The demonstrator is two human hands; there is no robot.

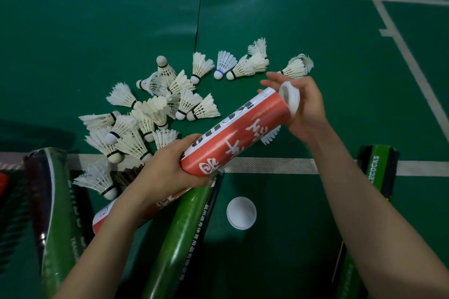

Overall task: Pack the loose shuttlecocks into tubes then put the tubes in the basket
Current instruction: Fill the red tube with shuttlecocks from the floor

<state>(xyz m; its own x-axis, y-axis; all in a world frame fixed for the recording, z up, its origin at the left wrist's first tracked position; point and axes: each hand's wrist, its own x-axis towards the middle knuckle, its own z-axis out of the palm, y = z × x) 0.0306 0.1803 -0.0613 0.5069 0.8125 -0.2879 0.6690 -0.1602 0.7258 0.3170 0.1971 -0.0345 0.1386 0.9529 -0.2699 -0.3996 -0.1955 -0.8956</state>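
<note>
My left hand (167, 170) grips the near end of a red and white tube (233, 131), which slants up to the right above the floor. At the tube's far end my right hand (303, 107) holds a white cap (290, 99), tilted just off the rim. Several loose white shuttlecocks (155, 109) lie in a heap on the green floor beyond and left of the tube. One more shuttlecock (271, 135) shows under the tube. No basket is clearly visible.
A second white cap (241, 212) lies on the floor between my arms. Green tubes (179, 238) lie in front of me, another green tube (375, 175) at right, a second red tube (109, 216) under my left arm. Dark and green tubes (56, 201) stand left.
</note>
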